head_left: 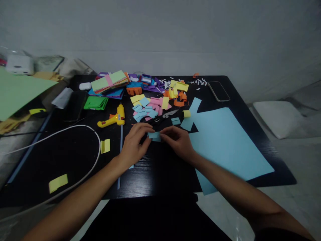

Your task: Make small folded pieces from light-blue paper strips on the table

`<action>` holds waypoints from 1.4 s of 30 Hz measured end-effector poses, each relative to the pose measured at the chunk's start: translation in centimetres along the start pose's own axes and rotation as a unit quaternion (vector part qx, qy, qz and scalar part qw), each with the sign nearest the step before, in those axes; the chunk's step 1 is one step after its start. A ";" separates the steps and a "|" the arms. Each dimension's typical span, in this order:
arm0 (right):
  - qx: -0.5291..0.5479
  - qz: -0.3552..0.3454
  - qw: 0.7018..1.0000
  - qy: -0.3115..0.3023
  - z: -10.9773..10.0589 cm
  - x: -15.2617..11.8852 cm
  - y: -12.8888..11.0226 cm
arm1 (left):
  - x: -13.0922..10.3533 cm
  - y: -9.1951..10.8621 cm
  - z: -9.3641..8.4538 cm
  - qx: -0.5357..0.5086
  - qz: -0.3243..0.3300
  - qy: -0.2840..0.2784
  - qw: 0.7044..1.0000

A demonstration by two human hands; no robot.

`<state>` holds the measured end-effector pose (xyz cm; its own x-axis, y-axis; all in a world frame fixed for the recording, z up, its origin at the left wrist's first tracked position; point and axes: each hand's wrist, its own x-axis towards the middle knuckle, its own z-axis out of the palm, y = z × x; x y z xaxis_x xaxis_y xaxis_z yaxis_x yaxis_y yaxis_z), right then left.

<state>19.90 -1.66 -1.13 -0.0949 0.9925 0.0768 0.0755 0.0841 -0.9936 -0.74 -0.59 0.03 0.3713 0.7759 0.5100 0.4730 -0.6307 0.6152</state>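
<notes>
The left hand (134, 142) and the right hand (179, 142) held a small blue paper piece (154, 136) between them above the black table (160, 167). Just beyond it lay scissors (165, 116), beside a pile of small blue pieces (144, 109) with pink pieces (156, 102) around them. A yellow glue gun (114, 118) lay on the left, touching a thin stick (121, 137). 2 yellow pieces (105, 146) lay farther left, near a white cable (96, 134). Large blue paper (225, 144) spread under the right forearm, and 1 phone (219, 91) lay beyond it.
</notes>
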 end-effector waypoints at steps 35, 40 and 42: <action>0.069 0.047 0.996 -0.034 -0.2 0.3 0.1 | 0.2 0.2 0.1 -0.019 0.052 -0.007 0.998; 0.032 0.010 0.999 -0.005 -0.2 0.1 -0.2 | 0.2 0.4 -0.1 -0.043 0.060 -0.022 0.997; 0.023 0.002 1.000 -0.002 -0.1 0.0 -0.3 | 0.2 0.5 -0.2 -0.047 0.063 -0.028 0.997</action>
<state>20.01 -1.68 -0.81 -0.0990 0.9925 0.0718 0.0293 0.0751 -0.9967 -0.60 -0.69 0.58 0.4678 0.6890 0.5535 0.3435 -0.7188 0.6044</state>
